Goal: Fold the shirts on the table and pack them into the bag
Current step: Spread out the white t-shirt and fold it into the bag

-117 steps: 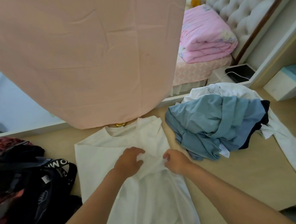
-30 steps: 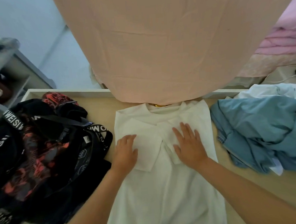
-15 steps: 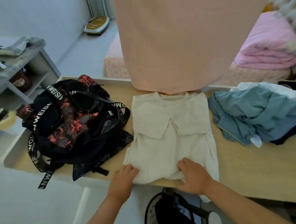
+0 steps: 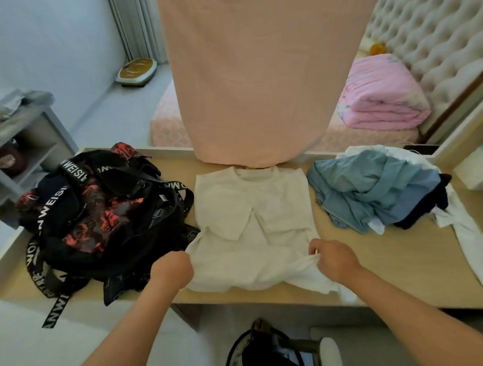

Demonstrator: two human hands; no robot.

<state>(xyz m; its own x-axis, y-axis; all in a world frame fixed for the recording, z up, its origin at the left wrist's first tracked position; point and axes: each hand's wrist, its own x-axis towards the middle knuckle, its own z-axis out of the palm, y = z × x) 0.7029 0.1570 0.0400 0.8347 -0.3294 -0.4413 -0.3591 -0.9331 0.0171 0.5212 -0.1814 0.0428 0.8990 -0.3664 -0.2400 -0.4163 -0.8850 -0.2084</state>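
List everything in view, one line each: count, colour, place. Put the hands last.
white cotton shirt with sleeves folded in: one, white, middle of the table, lower edge hanging over the near edge
black fabric backpack with red print: one, black and red with white lettering on the straps, left end of the table
pile of loose garments: one, light blue, navy and white, right end of the table
light wooden table: one, pale tan, across the middle
hanging peach cloth: one, peach, above the table's far edge
folded pink quilt: one, pink, on the bed behind
grey shelf unit: one, grey, far left
left hand: one, grips the shirt's lower left edge
right hand: one, pinches the shirt's lower right edge
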